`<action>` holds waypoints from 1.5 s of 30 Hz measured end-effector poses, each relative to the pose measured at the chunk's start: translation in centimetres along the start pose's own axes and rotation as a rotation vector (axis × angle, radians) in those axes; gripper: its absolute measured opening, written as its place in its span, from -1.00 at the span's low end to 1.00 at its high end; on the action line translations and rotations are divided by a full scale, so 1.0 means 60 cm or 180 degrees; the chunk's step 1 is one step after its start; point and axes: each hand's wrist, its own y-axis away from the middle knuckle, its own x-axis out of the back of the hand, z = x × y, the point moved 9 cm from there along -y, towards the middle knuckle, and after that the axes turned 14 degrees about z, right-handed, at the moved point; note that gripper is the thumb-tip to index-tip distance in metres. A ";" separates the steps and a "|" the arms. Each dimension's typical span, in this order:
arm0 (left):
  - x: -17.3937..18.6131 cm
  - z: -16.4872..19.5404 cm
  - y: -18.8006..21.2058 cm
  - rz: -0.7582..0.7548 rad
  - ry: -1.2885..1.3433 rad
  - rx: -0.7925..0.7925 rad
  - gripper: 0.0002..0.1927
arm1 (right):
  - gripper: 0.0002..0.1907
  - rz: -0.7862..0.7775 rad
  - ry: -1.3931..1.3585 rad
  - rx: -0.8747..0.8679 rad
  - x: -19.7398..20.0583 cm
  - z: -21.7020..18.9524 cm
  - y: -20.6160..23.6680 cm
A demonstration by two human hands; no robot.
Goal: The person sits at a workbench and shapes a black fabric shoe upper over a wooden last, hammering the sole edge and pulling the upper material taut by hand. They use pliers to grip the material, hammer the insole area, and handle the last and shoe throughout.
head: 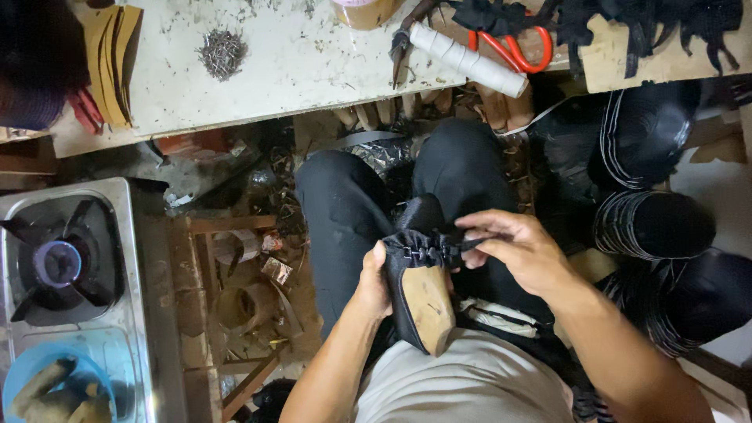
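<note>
From my feed, a gas stove (66,266) with 1 lit burner sits at far left, and a pile of small nails (222,53) lies on the white workbench (298,70) above. At centre, over my lap, my left hand (374,283) clasps a black shoe upper on its wooden last (423,294), sole side up. My right hand (513,244) pinches its gathered black edge, with red-handled scissors (513,47) and stacked black soles (654,223) further right.

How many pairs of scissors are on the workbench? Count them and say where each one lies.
1. The red-handled scissors lie at the far right of the workbench, beside the white roll. Black fabric scraps cover part of the bench, so others may be hidden.
</note>
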 end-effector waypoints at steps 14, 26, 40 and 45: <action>-0.026 0.050 0.010 0.0347 -0.0590 -0.0953 0.15 | -0.58 0.0806 -0.0849 0.1238 0.015 -0.107 0.072; -0.012 0.056 0.004 0.0492 -0.0458 -0.1126 0.09 | -0.55 0.0567 0.0825 0.3857 -0.057 -0.287 0.185; 0.028 0.007 -0.017 0.0572 0.0124 -0.0750 -0.04 | -0.69 0.0445 0.0749 0.2536 -0.037 -0.234 0.150; -0.004 -0.007 -0.010 0.0133 0.0281 -0.0403 0.07 | -0.81 0.0426 -0.0969 0.1120 -0.001 -0.123 0.075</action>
